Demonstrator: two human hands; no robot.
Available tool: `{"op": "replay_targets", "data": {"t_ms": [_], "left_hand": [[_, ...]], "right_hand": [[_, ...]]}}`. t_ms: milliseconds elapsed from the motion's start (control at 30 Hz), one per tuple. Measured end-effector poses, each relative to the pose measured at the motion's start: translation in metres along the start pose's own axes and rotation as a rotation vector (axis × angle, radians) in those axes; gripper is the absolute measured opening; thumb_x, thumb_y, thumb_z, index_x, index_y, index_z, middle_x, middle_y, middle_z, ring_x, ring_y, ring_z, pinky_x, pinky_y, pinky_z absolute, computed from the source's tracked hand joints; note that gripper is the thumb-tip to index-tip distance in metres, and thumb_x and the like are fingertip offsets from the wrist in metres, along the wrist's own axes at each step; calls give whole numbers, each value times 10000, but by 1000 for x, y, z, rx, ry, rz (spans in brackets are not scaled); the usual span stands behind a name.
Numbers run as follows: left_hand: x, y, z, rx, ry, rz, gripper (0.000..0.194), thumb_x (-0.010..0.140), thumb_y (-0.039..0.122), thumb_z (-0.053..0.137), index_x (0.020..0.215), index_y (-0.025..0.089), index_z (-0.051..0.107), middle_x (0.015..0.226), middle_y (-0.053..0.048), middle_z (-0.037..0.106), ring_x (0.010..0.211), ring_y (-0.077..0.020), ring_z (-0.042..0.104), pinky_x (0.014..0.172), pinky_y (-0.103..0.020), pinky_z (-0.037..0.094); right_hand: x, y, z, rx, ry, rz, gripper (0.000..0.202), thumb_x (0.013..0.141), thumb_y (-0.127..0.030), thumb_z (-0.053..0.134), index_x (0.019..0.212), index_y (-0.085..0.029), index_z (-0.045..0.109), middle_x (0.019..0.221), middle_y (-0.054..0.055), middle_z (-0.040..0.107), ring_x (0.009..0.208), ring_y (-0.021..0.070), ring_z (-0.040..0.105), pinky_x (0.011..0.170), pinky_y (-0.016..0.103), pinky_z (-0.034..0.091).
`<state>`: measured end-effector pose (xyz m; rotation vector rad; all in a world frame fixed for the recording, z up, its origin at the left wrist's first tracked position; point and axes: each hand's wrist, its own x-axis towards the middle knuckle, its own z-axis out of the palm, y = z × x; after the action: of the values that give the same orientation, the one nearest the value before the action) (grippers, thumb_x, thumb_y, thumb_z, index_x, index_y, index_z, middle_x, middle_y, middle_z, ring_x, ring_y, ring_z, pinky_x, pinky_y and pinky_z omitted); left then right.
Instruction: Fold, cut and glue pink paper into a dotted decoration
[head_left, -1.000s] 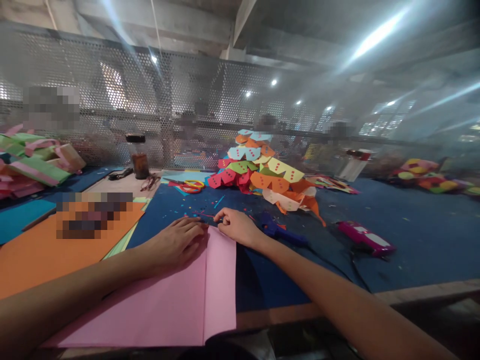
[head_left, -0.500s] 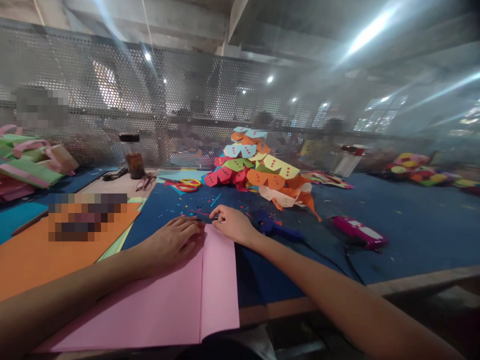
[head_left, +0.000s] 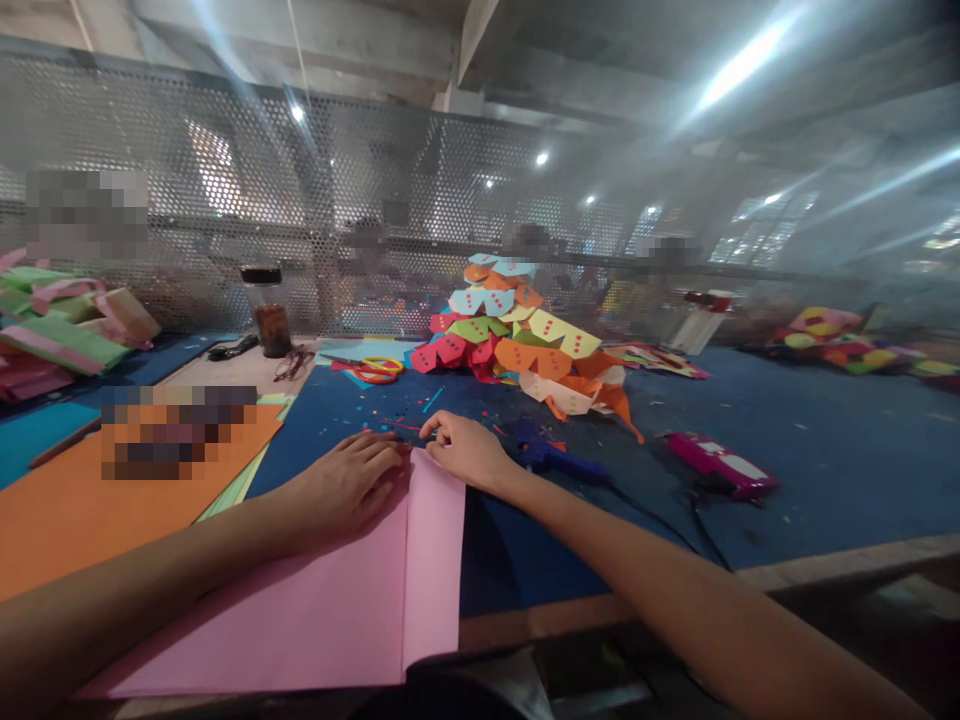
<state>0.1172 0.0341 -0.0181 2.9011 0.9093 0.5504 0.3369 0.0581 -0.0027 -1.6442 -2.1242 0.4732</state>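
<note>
A large pink sheet of paper (head_left: 330,620) lies in front of me, with a crease near its right side and a narrow flap to the right of it. My left hand (head_left: 352,485) lies flat on the sheet's far part, fingers stretched and close together, just left of the crease. At the flap's far corner my right hand (head_left: 465,448) has its thumb and curled fingers closed on the paper edge. The fingertips of both hands nearly meet. Beyond them, small paper scraps and a pair of scissors (head_left: 379,371) with red and yellow handles lie on the blue tabletop.
A blue glue gun (head_left: 562,460) and a magenta device (head_left: 724,466) with a cord lie right. Behind rises a pile of folded, dotted paper pieces (head_left: 517,330). Orange sheets (head_left: 67,520) and a jar of dark liquid (head_left: 270,315) are left. Perforated metal screen (head_left: 300,210) stands behind.
The pink flap's right edge has shifted left and its near end looks more raised. Both hands stay almost in the same place.
</note>
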Motion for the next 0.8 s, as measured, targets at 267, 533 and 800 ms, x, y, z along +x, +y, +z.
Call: {"op": "replay_targets", "data": {"t_ms": [267,533,800], "left_hand": [[-1,0,0,18,4,-1,298,1052,262,360,1246,193,575,1356,-104,663,1337,-246,551,1181,-492,362],[-1,-1,1,-12,18,-13,300,1054,283,374,1254,202,582,1352,-97,674,1329,-239,561,1170,-470,381],[-3,0,-4,-103,129,-166,303,1021,368,448,1252,229,586,1294,-106,689,1202,-280,628,1034,-467,485]], "right_hand": [[0,2,2,11,8,5,199,823,-125,607,984,-223,672,670,-52,639,673,147,582,603,256,299],[-1,3,4,93,28,12,185,792,-94,622,924,-216,668,630,-58,615,662,149,568,613,263,293],[4,12,-2,419,46,36,127,854,-163,581,963,-164,645,668,-40,617,622,133,565,611,250,381]]}}
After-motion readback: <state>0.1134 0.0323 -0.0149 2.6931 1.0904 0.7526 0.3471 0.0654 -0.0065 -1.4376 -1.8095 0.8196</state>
